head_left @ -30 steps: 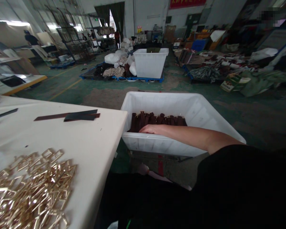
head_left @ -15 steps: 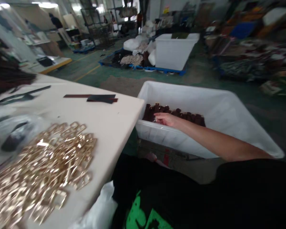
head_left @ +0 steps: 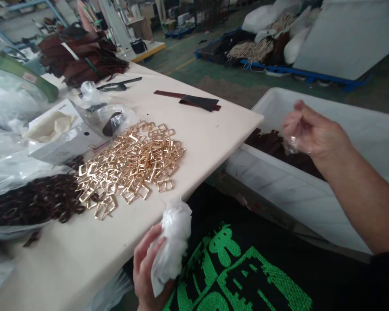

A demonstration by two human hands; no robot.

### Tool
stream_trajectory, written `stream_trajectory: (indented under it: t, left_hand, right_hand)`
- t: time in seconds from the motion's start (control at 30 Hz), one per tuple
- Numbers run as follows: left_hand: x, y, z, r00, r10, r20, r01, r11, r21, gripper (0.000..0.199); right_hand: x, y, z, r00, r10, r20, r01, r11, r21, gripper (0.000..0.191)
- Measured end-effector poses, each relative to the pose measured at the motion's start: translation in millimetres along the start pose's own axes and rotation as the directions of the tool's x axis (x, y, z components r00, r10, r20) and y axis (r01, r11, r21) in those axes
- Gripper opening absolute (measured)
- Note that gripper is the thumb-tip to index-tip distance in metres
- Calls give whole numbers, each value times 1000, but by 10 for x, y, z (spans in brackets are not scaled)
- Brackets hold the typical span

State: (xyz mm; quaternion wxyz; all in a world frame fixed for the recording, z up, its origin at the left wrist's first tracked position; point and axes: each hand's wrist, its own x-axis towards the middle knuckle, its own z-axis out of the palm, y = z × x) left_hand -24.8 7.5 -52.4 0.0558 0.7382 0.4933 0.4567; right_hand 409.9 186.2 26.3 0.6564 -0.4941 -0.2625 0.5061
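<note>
My left hand (head_left: 145, 268) is closed around a crumpled white plastic bag (head_left: 175, 237) at the table's front edge. Over the white bin (head_left: 262, 177) is my right hand (head_left: 320, 129), its fingers pinched together on a small piece of clear plastic (head_left: 291, 146). Dark brown strap pieces (head_left: 272, 144) lie in the bin below that hand. On the cream table (head_left: 210, 138), a pile of gold metal buckles (head_left: 132, 162) spreads to the left of both hands. Dark brown loops (head_left: 35, 198) spill from a clear bag beside the pile.
Dark strips (head_left: 199, 103) lie near the table's far edge. A stack of brown strips (head_left: 81, 56) stands at the back left, behind a white box (head_left: 65, 138) and clear bags. Beyond the bin, a blue pallet (head_left: 311, 77) carries bags, rope and another bin.
My view has turned left and down toward the table. My right hand has risen out of the bin. My left hand now shows, holding the white bag.
</note>
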Motion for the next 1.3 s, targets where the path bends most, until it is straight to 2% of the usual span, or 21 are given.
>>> stream_trajectory:
  t: [0.07, 0.13, 0.17, 0.23, 0.27, 0.33, 0.37, 0.43, 0.5, 0.57, 0.7, 0.77, 0.9, 0.97, 1.03, 1.17, 1.27, 1.3]
  left_hand:
    - [50, 15, -70, 991, 122, 53, -121, 992, -15, 37]
    - [106, 49, -102, 983, 169, 66, -168, 986, -19, 35]
    - [129, 71, -105, 985, 165, 52, -164, 986, -20, 34]
    - [159, 112, -100, 987, 156, 25, -156, 987, -31, 32]
    - [168, 129, -99, 988, 155, 26, -154, 987, -34, 32]
    - [177, 151, -114, 987, 159, 36, -158, 987, -30, 32]
    - [178, 156, -131, 985, 166, 46, -165, 986, -23, 31]
    - [173, 160, -170, 982, 172, 71, -173, 985, 5, 29]
    - [151, 165, -199, 980, 173, 96, -176, 984, 31, 27]
    - [108, 179, -200, 984, 159, 87, -161, 987, 22, 27]
    - [-7, 229, -145, 998, 30, -53, -34, 997, -68, 26]
    - [-44, 245, -128, 996, -3, -89, -5, 996, -92, 26]
    - [-46, 263, -140, 993, 102, -55, -104, 994, -43, 32]
    - [-32, 278, -152, 992, 103, -77, -104, 995, -4, 32]
    - [-25, 284, -162, 991, 92, -99, -90, 996, 27, 30]
    - [-66, 230, -174, 982, 169, -84, -166, 985, 42, 27]
    - [-196, 159, -158, 979, 172, -112, -166, 984, 57, 27]
    - [-259, 138, -148, 982, 150, -113, -145, 988, 51, 30]
  right_hand:
    - [-146, -112, 337, 985, 67, 161, -67, 998, -1, 56]
    - [-331, -91, 670, 914, 168, 370, -153, 986, -70, 56]
    - [-428, -33, 822, 849, 230, 476, -198, 973, -118, 49]
    - [-613, 154, 1092, 656, 343, 672, -288, 937, -197, 30]
    - [-696, 266, 1212, 535, 370, 759, -335, 918, -212, 33]
    - [-837, 494, 1432, 300, 338, 892, -439, 879, -186, 47]
    - [-894, 601, 1536, 211, 300, 930, -489, 857, -166, 49]
    - [-984, 789, 1729, 96, 240, 966, -561, 815, -147, 50]
    - [-1042, 945, 1894, 43, 233, 972, -600, 783, -161, 52]
    - [-1077, 1074, 2016, 26, 241, 970, -624, 762, -173, 53]
    - [-1135, 1266, 2129, 43, 286, 957, -667, 721, -186, 52]
    - [-1178, 1324, 2145, 52, 303, 952, -677, 711, -189, 55]
    - [-1280, 1368, 2163, 94, 329, 940, -696, 697, -174, 58]
    - [-1330, 1387, 2166, 107, 335, 936, -700, 694, -168, 59]
    - [-1380, 1427, 2158, 119, 334, 935, -679, 715, -169, 62]
    - [-1470, 1548, 2121, 162, 264, 951, -565, 815, -130, 68]
    - [-1509, 1595, 2102, 212, 173, 962, -450, 891, -61, 70]
    - [-1514, 1595, 2098, 216, 157, 964, -414, 909, -55, 71]
